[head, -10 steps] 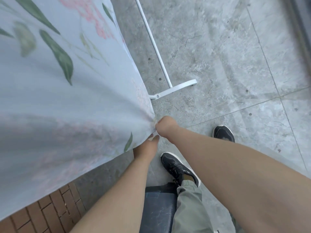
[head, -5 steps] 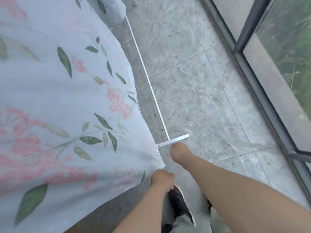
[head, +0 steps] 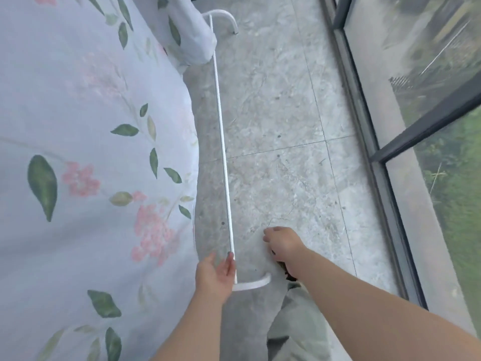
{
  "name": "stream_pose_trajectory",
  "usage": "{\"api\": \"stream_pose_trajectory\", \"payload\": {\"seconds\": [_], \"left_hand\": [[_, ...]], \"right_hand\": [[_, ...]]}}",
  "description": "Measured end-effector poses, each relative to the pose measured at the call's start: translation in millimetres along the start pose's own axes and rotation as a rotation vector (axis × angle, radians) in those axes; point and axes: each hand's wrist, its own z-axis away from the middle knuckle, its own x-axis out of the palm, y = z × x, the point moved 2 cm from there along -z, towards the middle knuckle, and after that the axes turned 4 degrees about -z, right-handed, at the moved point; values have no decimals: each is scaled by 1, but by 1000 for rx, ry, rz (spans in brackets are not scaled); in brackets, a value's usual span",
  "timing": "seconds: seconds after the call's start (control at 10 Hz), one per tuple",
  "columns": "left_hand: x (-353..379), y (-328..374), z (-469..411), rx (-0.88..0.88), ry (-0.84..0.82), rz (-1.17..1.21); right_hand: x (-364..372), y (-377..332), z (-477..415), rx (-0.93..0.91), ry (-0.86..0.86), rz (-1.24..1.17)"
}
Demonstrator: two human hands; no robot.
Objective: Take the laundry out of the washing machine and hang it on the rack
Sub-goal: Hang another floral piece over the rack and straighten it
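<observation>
On a tiled balcony, a flowered sheet point(head: 91, 157) hangs spread beside the white rack point(head: 223, 152). The left hand point(head: 216, 272) is open just beside the sheet's edge, and the right hand point(head: 283, 246) is loosely curled and empty. This piece looks hung; any remaining laundry is out of view.

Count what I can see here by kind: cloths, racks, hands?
Pale blue floral cloths: 2, a big sheet and a smaller piece beyond it, seemingly separate
White metal drying rack: 1
Bare hands: 2, left hand and right hand
Total: 5
</observation>
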Motion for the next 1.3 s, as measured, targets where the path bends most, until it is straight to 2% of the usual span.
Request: {"api": "stream_pose_trajectory", "payload": {"seconds": [0.2, 0.4, 0.7, 0.9, 1.0, 1.1, 1.3], "left_hand": [[61, 60, -63, -15, 13, 273], [113, 107, -94, 44, 32, 444], [92, 147, -146, 200, 60, 825], [79, 152, -168, 204, 103, 869], [76, 152, -186, 241, 65, 882], [77, 151, -189, 290, -62, 894], [77, 153, -185, 397, -273, 861]], "right_hand": [[3, -96, -78, 60, -114, 16], [37, -174, -126, 69, -257, -111], [111, -238, -209, 104, -354, -14], [162, -252, -239, 116, -418, -173], [182, -260, -250, 107, -479, -263], [195, -271, -255, 105, -515, -325], [209, -289, -258, 76, -453, -388]]}}
